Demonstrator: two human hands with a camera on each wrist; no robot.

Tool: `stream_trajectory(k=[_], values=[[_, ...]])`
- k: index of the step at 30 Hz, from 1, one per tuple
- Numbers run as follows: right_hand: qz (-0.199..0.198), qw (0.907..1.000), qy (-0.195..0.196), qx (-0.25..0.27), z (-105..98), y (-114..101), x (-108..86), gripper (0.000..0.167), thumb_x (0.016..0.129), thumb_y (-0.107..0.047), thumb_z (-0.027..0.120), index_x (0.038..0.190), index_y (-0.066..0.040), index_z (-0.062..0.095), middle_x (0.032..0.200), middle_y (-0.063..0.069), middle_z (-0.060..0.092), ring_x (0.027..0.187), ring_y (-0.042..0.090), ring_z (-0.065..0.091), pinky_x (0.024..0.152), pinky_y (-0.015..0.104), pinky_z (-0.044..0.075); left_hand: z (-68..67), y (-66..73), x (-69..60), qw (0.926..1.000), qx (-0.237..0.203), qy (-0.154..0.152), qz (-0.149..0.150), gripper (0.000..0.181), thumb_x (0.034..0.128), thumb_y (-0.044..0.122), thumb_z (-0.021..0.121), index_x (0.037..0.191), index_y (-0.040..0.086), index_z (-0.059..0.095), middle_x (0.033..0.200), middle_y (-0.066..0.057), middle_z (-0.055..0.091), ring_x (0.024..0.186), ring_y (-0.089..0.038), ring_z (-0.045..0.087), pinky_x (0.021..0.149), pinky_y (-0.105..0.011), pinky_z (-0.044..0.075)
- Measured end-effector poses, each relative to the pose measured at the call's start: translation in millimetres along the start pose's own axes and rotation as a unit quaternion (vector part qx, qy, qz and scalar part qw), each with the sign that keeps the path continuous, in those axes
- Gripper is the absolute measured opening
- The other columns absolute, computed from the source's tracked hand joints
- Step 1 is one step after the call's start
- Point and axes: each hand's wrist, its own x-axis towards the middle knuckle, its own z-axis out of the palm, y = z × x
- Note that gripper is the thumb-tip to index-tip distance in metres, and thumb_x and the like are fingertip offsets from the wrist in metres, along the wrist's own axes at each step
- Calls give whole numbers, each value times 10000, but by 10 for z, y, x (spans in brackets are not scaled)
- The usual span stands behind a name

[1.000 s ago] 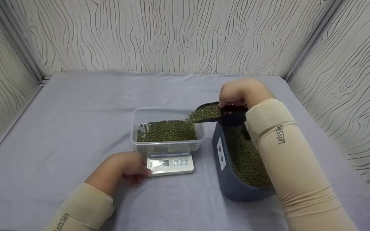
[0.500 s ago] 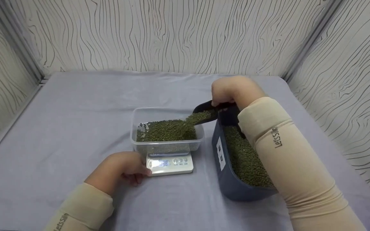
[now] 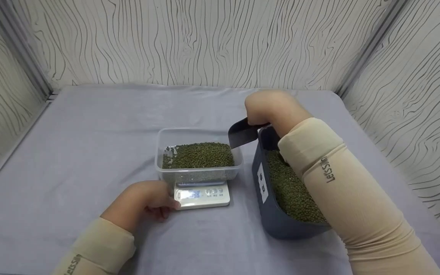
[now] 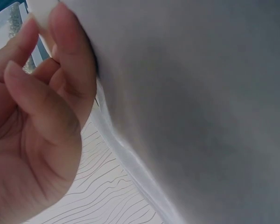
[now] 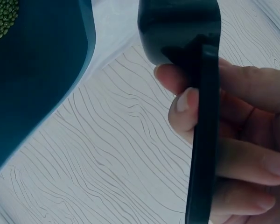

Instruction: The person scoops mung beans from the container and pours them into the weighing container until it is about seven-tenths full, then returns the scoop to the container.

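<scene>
Green beans (image 3: 204, 154) lie in the clear plastic container (image 3: 160, 149), thinner at its left end, and this container sits on the white scale (image 3: 204, 196), covering its rear part. Fingers of the left hand (image 3: 153, 196) pinch the front left corner of the scale, whose display digits are too blurred for reading. Fingers of the right hand (image 3: 264, 107) are curled around the handle of the black scoop (image 3: 243, 134), which is tilted over the right end of the container; whether it touches the rim, I cannot tell. Near the container, on the right, stands the blue bin (image 3: 290, 228), with more such beans inside and a white label (image 3: 262, 184) on its side. The right sleeve (image 3: 357, 206) passes before the bin and hides part of its opening. Behind the cloth-covered surface (image 3: 109, 126) rises a white wall (image 3: 204, 42) with dark wavy lines
</scene>
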Motion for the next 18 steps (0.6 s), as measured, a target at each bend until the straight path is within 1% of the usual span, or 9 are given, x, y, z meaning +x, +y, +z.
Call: stream_trajectory(k=[3,5,8,11,15,18], values=[[-71,9999,-17,119,17,21,17,252,799,-68,485,571,-148,411,575,-5,364,531,157,304,502,274,300,-14,-2,-11,9997,228,9,78,273,851,299,639,711,64,638,630,-37,656,548,-116,594,480,-231,408],[-97,9996,-83,264,41,54,32,264,810,-85,504,565,-144,423,560,-8,386,507,147,331,483,261,314,-16,2,-14,9996,276,-7,116,281,854,300,634,707,60,641,630,-41,656,545,-117,588,482,-230,406],[-153,9973,-299,654,98,122,64,281,840,-124,515,564,-122,466,535,-7,440,454,124,381,441,228,337,-20,13,-21,9995,301,-19,111,284,856,296,629,702,58,641,629,-46,656,537,-116,572,481,-227,397],[-228,9930,-537,1023,169,211,101,305,871,-163,503,572,-103,492,514,2,474,407,109,411,407,208,343,-22,24,-28,9996,262,-16,87,276,855,291,630,703,60,638,630,-45,656,538,-114,573,486,-226,395],[-350,9874,-675,1390,253,346,140,323,903,-196,485,594,-103,484,495,8,462,403,115,418,417,222,342,-20,28,-33,9998,202,-18,72,267,856,283,630,709,61,636,631,-46,654,539,-116,577,487,-227,395],[-407,9806,-821,1734,307,453,157,311,928,-201,463,633,-103,473,492,9,452,416,121,424,431,238,360,-13,25,-26,9999,94,-35,46,254,859,270,629,719,58,632,633,-51,650,539,-122,579,482,-229,404]])
